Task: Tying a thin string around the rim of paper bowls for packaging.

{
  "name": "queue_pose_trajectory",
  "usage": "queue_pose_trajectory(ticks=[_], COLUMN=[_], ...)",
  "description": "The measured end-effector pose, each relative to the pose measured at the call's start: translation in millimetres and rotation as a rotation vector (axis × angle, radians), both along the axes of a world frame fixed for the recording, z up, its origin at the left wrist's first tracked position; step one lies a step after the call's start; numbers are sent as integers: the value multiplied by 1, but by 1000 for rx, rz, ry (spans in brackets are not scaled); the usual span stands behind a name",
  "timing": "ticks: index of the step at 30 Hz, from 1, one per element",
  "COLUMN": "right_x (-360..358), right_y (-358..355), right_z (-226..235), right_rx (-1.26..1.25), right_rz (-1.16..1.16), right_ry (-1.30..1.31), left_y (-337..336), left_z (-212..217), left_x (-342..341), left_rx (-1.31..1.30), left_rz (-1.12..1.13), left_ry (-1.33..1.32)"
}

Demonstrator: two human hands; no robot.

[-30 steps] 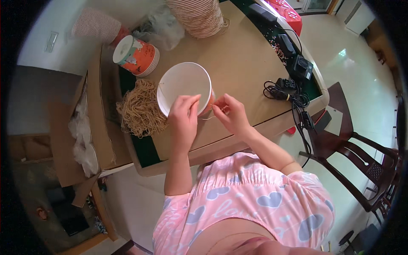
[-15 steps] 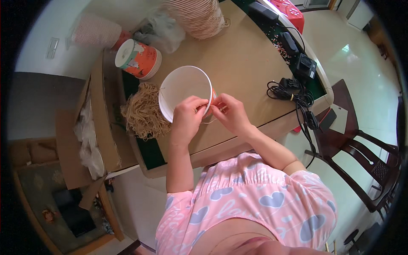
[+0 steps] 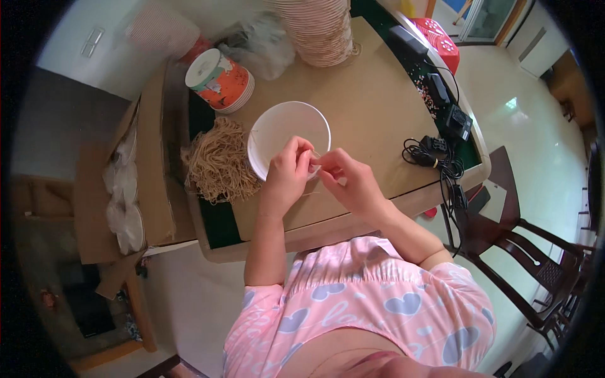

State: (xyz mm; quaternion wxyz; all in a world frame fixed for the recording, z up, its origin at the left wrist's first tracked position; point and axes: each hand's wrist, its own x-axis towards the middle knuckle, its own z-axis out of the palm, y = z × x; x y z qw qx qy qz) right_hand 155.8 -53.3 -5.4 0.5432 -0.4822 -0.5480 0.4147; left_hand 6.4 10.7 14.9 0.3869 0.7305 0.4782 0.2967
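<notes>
left hand (image 3: pixel 287 173) and right hand (image 3: pixel 350 179) fingers pinch together at the near rim of the round white paper bowl (image 3: pixel 283 129); what they pinch is too small to tell. bowl looks empty, pile of tan stringy fibre (image 3: pixel 217 160) sits untouched beside it, so work looks early.

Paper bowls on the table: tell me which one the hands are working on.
The single white bowl, open side up at the table's near edge; both hands, left hand and right hand, pinch its rim. The others sit in stacks.
</notes>
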Motion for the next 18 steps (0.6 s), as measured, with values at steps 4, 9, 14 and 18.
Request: queue_pose_trajectory(ticks=[4,9,14,18], right_x=[7,20,16,18], right_y=[24,50,52,53], right_z=[20,22,22,20], right_rx=[134,165,80,75], right_rz=[74,198,232,193], right_ry=[-281,-670,-580,-605], left_y=[3,1,-14,-52], left_z=[-3,-1,-2,7], left_x=[-3,-3,-10,-26], left_rx=[-368,-380,-53,494], left_rz=[47,73,58,32], left_ry=[-247,-271,-197,44])
